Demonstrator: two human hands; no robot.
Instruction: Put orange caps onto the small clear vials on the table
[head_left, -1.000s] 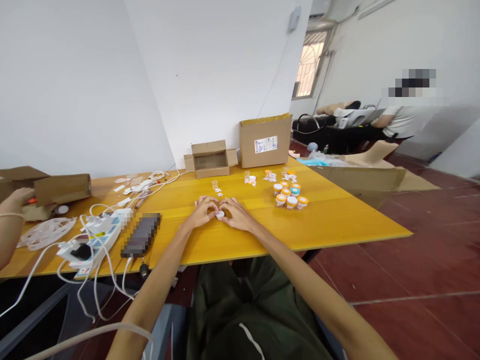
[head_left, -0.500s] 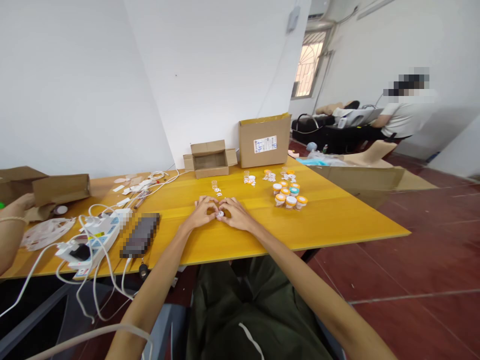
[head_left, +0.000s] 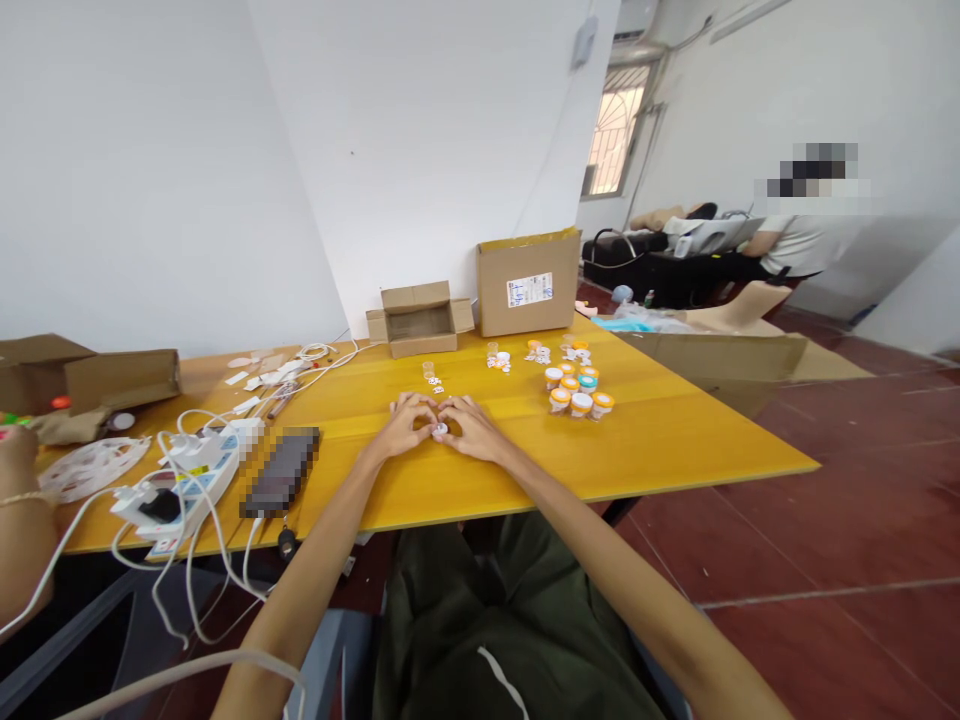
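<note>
My left hand (head_left: 406, 424) and my right hand (head_left: 468, 430) meet over the table, fingertips pinched around a small white lid (head_left: 440, 429). Its details are too small to make out, and the fingers cover part of it. Just beyond the hands stands a clear jar (head_left: 428, 370) with no lid on it. Several small white pieces with dark marks (head_left: 435, 384) lie beside that jar. Farther right are more such pieces with another clear jar (head_left: 493, 350) and a white lid (head_left: 503, 358).
Several lidded jars (head_left: 580, 402) stand grouped at the right. Cardboard boxes, one open (head_left: 421, 325) and one upright (head_left: 529, 285), line the back. A phone (head_left: 281, 470), a power strip (head_left: 206, 480) and cables lie left. Another person's hand (head_left: 16, 450) is at the far left; someone sits back right.
My hands keep the same hold on the lid in the same place. At the far left, the other person's hand has drawn back from the cardboard box toward the near left.
</note>
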